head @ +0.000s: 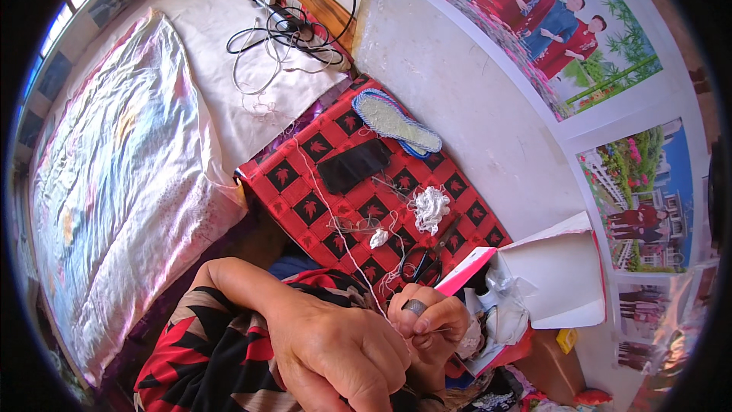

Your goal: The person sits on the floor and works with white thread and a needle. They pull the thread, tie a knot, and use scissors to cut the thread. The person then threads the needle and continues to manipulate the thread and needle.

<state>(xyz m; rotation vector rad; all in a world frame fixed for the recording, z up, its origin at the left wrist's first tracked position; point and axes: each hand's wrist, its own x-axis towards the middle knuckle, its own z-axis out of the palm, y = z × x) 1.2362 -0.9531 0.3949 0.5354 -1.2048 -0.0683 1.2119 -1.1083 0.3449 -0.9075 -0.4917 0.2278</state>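
My left hand [337, 349], its back to the camera, is low in the middle; its fingertips and anything in them are hidden. Just to its right, my right hand [426, 320] has bent, pinched fingers and a metal thimble ring [414, 306]. A thin, needle-like line shows at its fingertips. A pale thread [326, 201] runs from the white sheet down to my right fingers. On the red and black checked cloth [274, 206] lie black-handled scissors [426, 262], a bundle of white thread [430, 209], a smaller white wad [378, 238], eyeglasses [366, 224], a dark phone [353, 166] and blue-edged insoles [394, 123].
An open box [552, 277] holding plastic and cloth items stands right of my right hand. A bed with a white sheet [223, 97] and a pastel quilt [131, 166] fills the left. Cables [280, 40] lie on the sheet. Photo prints [646, 194] hang on the right wall.
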